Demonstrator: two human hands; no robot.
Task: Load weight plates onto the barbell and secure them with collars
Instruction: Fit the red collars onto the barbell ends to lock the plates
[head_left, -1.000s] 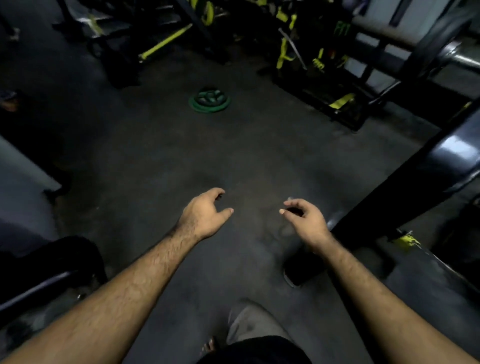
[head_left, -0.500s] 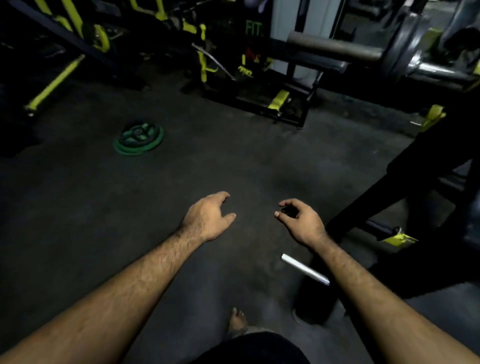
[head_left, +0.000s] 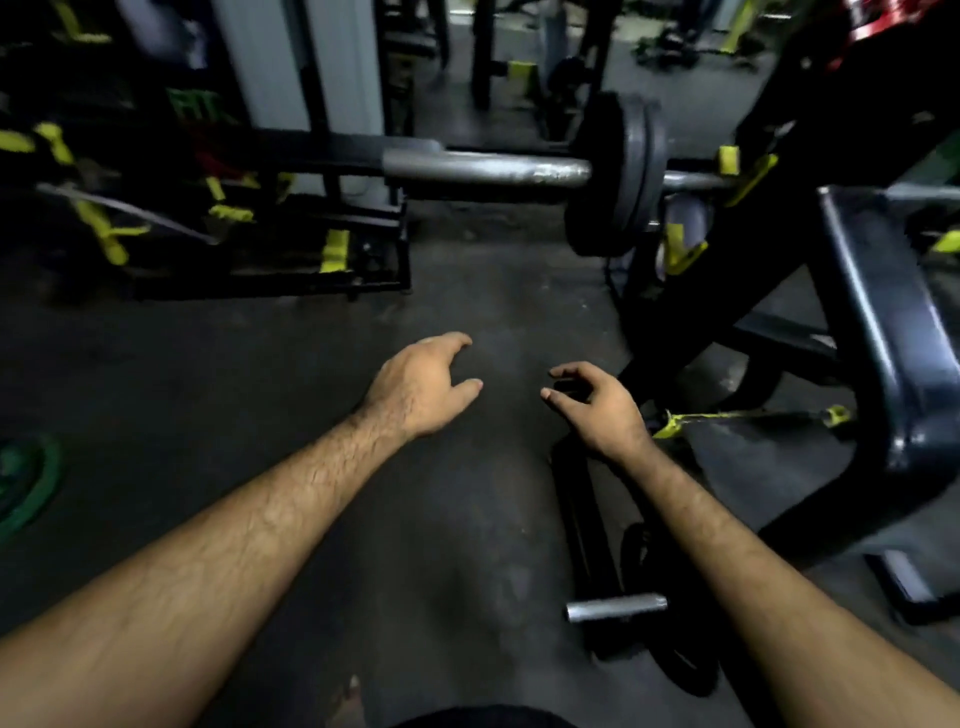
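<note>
- Nothing is held: left hand and right hand hang loosely curled.
- Barbell, far right, carries black plates.
- Judged between loads; a plate, perhaps the green plate near left, is needed next.

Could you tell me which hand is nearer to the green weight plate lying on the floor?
Left. The left hand hangs mid-frame, closer to the green plate at the left edge; the right hand is farther right.
</note>
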